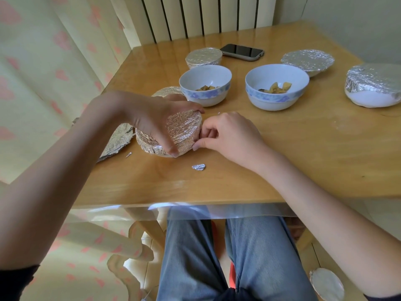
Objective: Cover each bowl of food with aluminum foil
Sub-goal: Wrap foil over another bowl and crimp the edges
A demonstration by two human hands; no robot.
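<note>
Between both hands: small round bowl wrapped in crinkled aluminium foil (182,131), sitting on the glossy light-wood table (303,148) near its front edge. Left hand (156,118) is curled over the top from the far-left side, thumb and fingers clamped round the rim. Right hand (230,135) pinches the foil skirt at the bowl's right side, fingertips tucked against the wall. Foil is thin and soft, creases stay put, tears easily if dragged; best to press it down along the rim in short pinches, not pull. Bowl underneath is rigid ceramic, probably slippery on this tabletop, so the top hand should hold it steady. Just left of the left hand: loose crumpled foil sheet (117,142). Near the right wrist: small foil scrap (198,167). Beyond the hands: two uncovered white bowls with blue floral bands, one nearer (205,85), one further right (276,86), both with food in them, still to do. Further out: three foil-covered bowls, far centre (204,56), far right (308,60), rightmost (373,85), plus a dark smartphone (242,52).
</note>
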